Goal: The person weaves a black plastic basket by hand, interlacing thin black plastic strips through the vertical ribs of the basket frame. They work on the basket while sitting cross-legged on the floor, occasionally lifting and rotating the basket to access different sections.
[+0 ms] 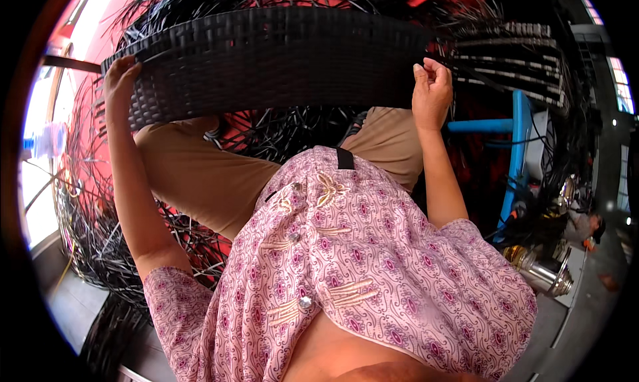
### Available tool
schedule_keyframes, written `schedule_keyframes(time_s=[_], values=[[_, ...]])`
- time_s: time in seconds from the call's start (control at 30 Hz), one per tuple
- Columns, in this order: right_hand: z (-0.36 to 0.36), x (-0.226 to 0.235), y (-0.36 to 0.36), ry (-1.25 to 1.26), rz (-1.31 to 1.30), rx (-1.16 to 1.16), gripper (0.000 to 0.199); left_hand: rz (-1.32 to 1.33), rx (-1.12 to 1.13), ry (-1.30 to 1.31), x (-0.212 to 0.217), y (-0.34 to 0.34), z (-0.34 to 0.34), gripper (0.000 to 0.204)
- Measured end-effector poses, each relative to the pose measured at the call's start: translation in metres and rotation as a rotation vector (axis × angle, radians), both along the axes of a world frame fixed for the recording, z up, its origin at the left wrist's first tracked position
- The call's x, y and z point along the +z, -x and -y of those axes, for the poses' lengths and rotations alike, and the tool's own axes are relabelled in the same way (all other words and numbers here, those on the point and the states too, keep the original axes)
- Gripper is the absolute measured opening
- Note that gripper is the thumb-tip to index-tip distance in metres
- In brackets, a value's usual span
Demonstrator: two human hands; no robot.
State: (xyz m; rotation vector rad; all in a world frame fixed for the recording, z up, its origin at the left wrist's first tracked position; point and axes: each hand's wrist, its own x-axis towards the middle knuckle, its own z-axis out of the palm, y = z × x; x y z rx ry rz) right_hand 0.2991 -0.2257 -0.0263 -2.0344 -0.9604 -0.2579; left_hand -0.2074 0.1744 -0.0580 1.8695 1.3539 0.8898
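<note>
A long curved black woven wicker panel (279, 62) lies across in front of me, above my knees. My left hand (122, 82) is closed on its left end, with the fingers curled at the upper corner. By the panel's right end, my right hand (432, 92) is raised with thumb and fingertips pinched together. Whatever lies between those fingertips is too small and dark to make out. Loose black strips (459, 69) run close beside the right hand.
Tangled black strips (100, 242) cover the red surface on the left and beyond the panel. To the right are a stack of woven dark pieces (512, 65), a blue stool-like frame (519, 135) and a shiny metal container (546, 275). Grey floor (76, 309) shows at lower left.
</note>
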Motion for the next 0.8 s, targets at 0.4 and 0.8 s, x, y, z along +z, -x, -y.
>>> schedule_keyframes(time_s=[0.4, 0.8], values=[[-0.01, -0.035, -0.036, -0.168, -0.818, 0.184, 0.043, -0.038, 0.061, -0.017, -0.006, -0.013, -0.001, 0.04], [-0.043, 0.017, -0.171, -0.291, -0.792, 0.216, 0.034, 0.177, -0.009, 0.146, 0.066, -0.119, 0.075, 0.038]])
